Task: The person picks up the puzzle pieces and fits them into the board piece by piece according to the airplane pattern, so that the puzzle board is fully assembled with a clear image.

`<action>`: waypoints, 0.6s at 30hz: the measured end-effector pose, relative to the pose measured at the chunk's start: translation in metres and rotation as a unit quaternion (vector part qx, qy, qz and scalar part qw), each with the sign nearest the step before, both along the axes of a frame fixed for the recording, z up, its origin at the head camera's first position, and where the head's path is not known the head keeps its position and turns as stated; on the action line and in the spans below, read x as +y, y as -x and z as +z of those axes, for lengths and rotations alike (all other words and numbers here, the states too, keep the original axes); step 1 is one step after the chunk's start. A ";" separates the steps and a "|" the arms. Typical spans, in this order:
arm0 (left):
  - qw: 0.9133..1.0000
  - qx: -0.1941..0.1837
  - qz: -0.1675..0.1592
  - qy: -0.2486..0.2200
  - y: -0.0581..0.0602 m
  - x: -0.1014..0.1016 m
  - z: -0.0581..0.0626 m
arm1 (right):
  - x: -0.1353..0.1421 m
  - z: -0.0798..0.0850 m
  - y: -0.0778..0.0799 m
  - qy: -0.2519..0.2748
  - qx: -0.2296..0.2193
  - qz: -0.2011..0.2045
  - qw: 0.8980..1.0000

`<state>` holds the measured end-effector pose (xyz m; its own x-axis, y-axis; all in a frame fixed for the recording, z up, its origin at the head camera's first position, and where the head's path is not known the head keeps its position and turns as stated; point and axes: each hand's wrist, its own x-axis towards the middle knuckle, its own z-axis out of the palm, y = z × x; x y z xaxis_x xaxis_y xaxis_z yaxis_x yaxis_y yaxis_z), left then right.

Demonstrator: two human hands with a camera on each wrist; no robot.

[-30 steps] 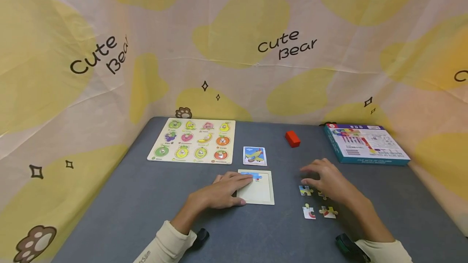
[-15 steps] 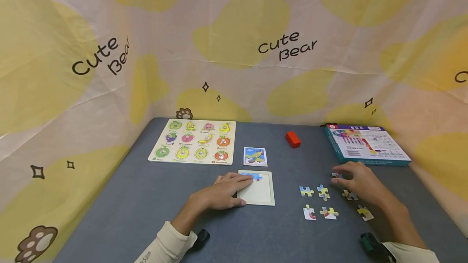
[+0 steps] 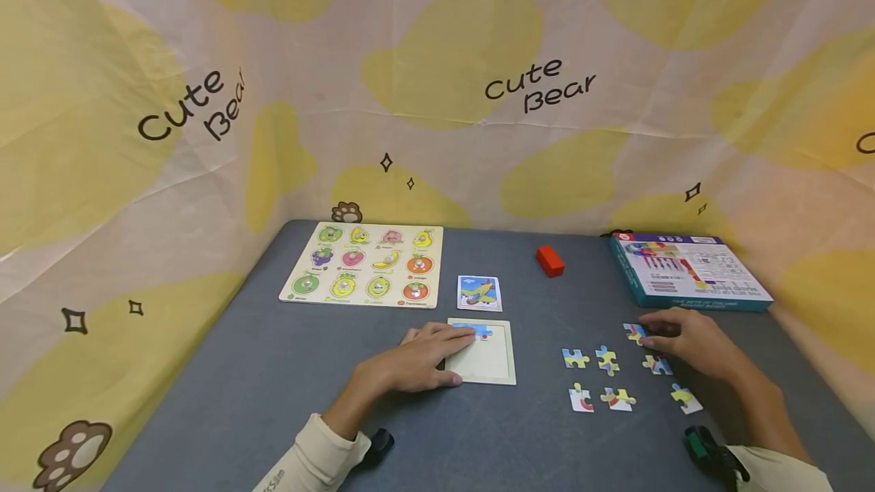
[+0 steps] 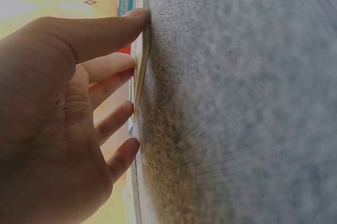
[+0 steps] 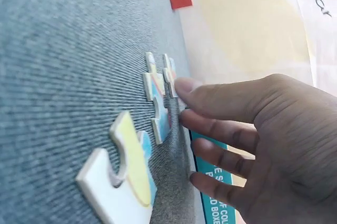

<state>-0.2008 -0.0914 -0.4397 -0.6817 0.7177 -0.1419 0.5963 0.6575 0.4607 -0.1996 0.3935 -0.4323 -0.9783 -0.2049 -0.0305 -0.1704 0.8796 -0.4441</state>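
Observation:
My left hand (image 3: 413,357) rests on the left side of a cream puzzle tray (image 3: 487,370), thumb at its near edge. Fingers cover part of a blue puzzle piece at the tray's top. In the left wrist view the thumb and fingertips meet the tray's rim. My right hand (image 3: 700,342) is at a small jigsaw piece (image 3: 633,333) on the right, with thumb and index finger apart at its right side. The right wrist view shows the thumb beside that piece (image 5: 169,75); whether it touches is unclear. Other loose jigsaw pieces (image 3: 658,364) lie nearer and to the left.
A picture card with a plane (image 3: 478,293) lies behind the tray. A fruit puzzle board (image 3: 362,264) lies at back left, a red block (image 3: 550,261) at back centre. A teal-edged box (image 3: 693,272) stands behind my right hand. Printed cloth (image 3: 437,135) walls the table.
My right hand has moved right from over the left group of loose pieces to the far piece, then drawn slightly back, uncovering it. My left hand stays on the tray.

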 end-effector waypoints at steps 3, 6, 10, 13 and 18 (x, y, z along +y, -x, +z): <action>1.000 -0.004 0.003 0.002 0.000 0.000 -0.001 | 0.002 0.000 0.001 0.001 -0.008 0.000 1.000; 1.000 -0.008 0.008 0.001 0.001 0.000 -0.001 | 0.003 0.001 0.002 0.000 -0.014 0.004 1.000; 1.000 -0.006 0.010 0.004 0.001 0.000 -0.002 | 0.004 0.001 0.002 -0.001 -0.012 0.012 1.000; 1.000 -0.005 0.010 0.005 0.001 0.000 -0.002 | 0.005 0.000 0.002 0.000 -0.006 0.021 1.000; 1.000 -0.006 0.009 0.004 0.001 0.000 -0.001 | 0.005 -0.005 0.003 0.005 -0.005 0.024 1.000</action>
<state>-0.2017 -0.0910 -0.4408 -0.6935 0.7034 -0.1559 0.5785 0.6726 0.4615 -0.2023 0.3981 -0.4369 -0.9669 -0.2521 -0.0381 -0.2080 0.8664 -0.4539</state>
